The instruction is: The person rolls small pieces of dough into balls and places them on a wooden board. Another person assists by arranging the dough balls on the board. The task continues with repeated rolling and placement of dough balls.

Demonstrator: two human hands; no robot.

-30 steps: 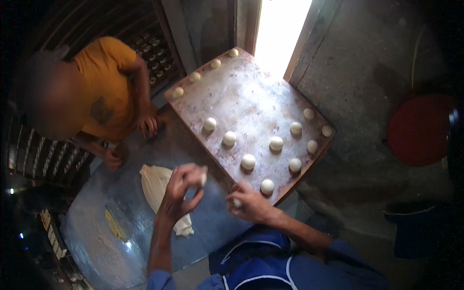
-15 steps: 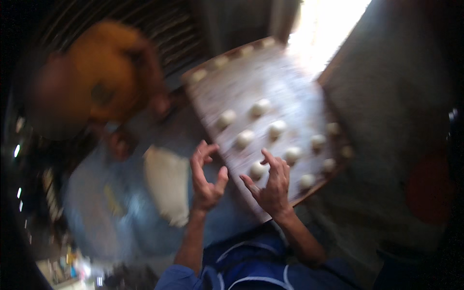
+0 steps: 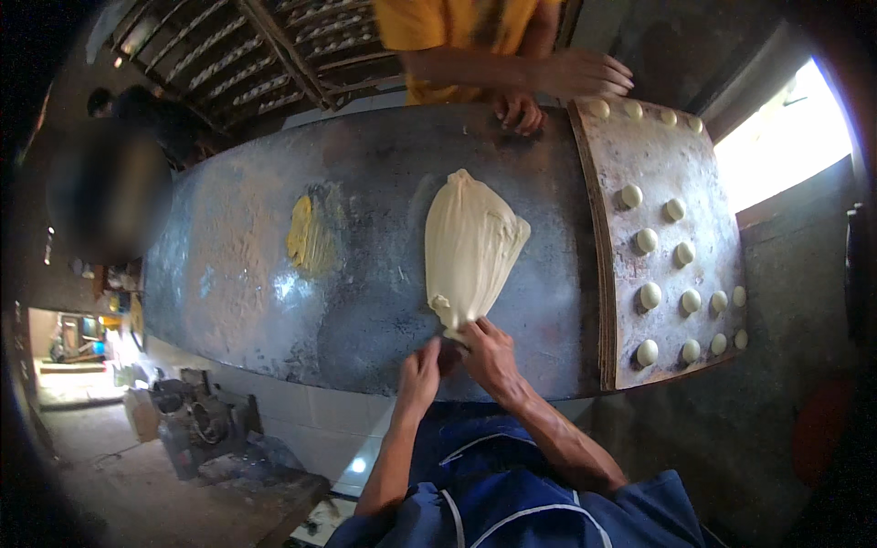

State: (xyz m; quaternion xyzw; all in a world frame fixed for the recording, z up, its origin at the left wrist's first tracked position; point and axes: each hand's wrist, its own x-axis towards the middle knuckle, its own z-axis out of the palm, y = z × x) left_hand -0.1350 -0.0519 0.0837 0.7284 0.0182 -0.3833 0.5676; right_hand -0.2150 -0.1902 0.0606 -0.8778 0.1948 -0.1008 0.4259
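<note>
A long, pale mass of dough (image 3: 468, 237) lies on the dark worktable (image 3: 384, 196), broad in the middle and narrowing toward me. My right hand (image 3: 493, 365) grips its near, narrow end with the fingers curled in. Close beside it, my left hand (image 3: 418, 379) is closed at the same end of the dough; what its fingertips hold is hidden. To the right, several round dough balls (image 3: 649, 295) sit in rows on a floured wooden board (image 3: 621, 329), which rests on what looks like a stack of boards.
A yellow smear of fat or dough (image 3: 301, 233) lies on the table's left part. Across the table stands a person in a yellow shirt (image 3: 466, 36), one hand near the board's far corner. Racks of dough pieces (image 3: 256, 59) stand behind. A machine (image 3: 206, 411) is at lower left.
My hands have come from open, near the board of dough balls, to the near end of the large dough. The view has turned left, and the board now appears farther right.
</note>
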